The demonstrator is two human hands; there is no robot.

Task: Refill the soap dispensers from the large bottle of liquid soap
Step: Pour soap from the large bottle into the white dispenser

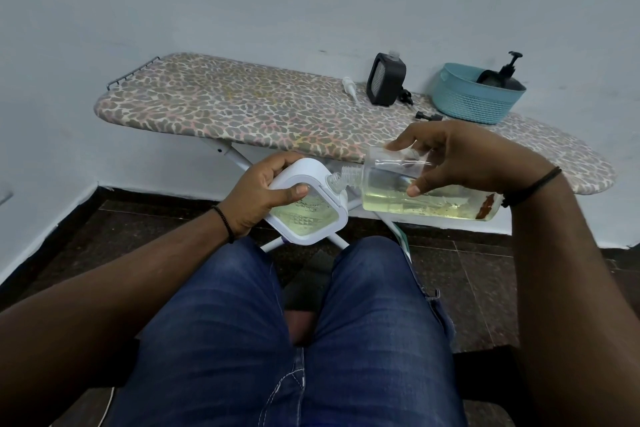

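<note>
Soap from the large bottle (415,191) meets the white-framed dispenser (308,204) above our knees, as we sit in blue jeans (287,340) before a low ironing board (242,107) with a leopard-print cover. Our right hand (464,159) grips the clear bottle, which lies nearly on its side with pale yellow liquid pooled along its lower wall and its threaded neck touching the dispenser's open clear neck. Our left hand (259,194) clamps the dispenser, thumb across its clear face and fingers curled over its top edge; it is tilted, and yellowish liquid shows in its lower part. We cannot tell whether liquid is passing between the two necks. Both wrists carry thin dark bands.

On the board behind, against the pale wall, a black-framed dispenser (386,83) stands upright with its clear neck uncapped. Just beside it on the left lies a white pump head (349,88), and small black parts (427,117) lie near its right side. Farther right sits a teal basket (474,100) holding a dark pump bottle (505,74). Dark floor tiles (467,270) show beneath the board's white legs.
</note>
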